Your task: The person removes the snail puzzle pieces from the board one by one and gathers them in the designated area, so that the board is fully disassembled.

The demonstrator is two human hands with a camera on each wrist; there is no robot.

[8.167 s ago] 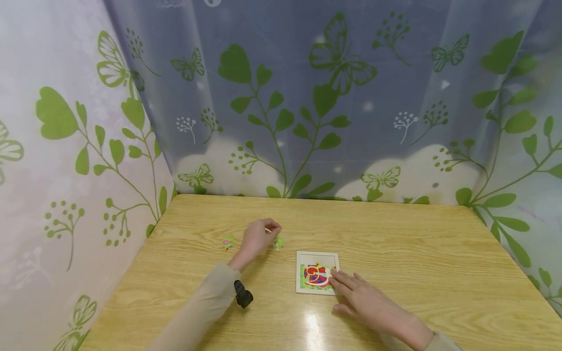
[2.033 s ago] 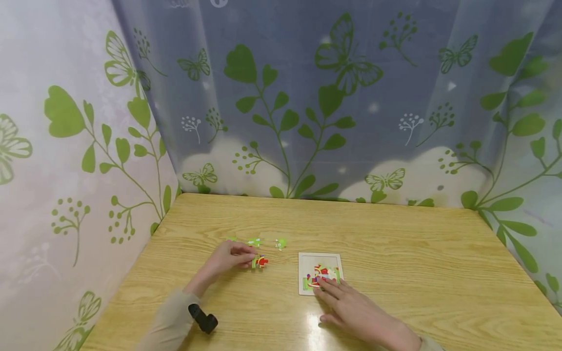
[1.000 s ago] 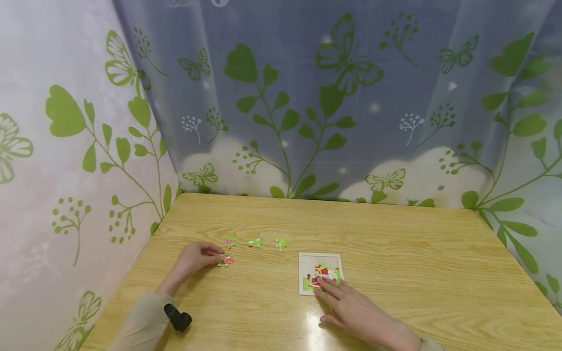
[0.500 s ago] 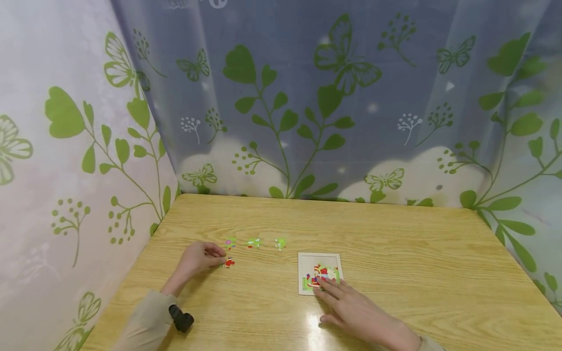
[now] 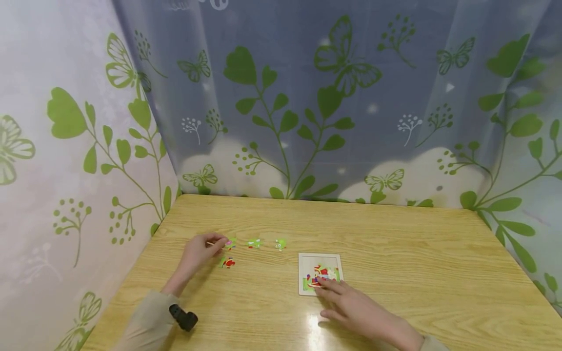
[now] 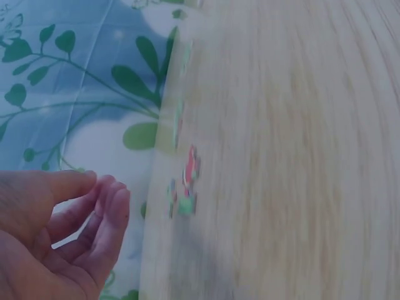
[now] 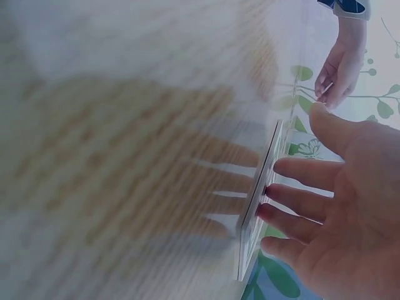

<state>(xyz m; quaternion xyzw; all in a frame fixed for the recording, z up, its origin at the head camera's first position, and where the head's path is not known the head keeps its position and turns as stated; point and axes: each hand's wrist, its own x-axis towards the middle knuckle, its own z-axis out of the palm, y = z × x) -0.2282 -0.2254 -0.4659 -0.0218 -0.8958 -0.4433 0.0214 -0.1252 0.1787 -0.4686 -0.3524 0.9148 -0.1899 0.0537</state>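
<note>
A red and green jigsaw piece (image 5: 229, 263) lies on the table just below my left hand (image 5: 198, 251). That hand holds nothing; in the left wrist view its fingers (image 6: 112, 219) are loosely curled above the table. Its fingertips are near a green piece with a pink spot (image 5: 230, 243). To the right lie a green and white piece (image 5: 253, 243) and another green piece (image 5: 281, 244). My right hand (image 5: 360, 309) rests its spread, nearly straight fingers on the square puzzle tray (image 5: 301, 273). Inside the tray are joined red, white and green pieces (image 5: 324, 274), partly hidden by the fingers.
The wooden table (image 5: 417, 263) is bounded by a patterned curtain (image 5: 281, 122) at the back and sides. A black wrist camera (image 5: 183, 318) sits on my left sleeve (image 5: 149, 317).
My left hand carried the red and green piece left, set it down below the row and let go, then rose slightly. Earlier, the tray held more pieces. The right hand has barely moved lately.
</note>
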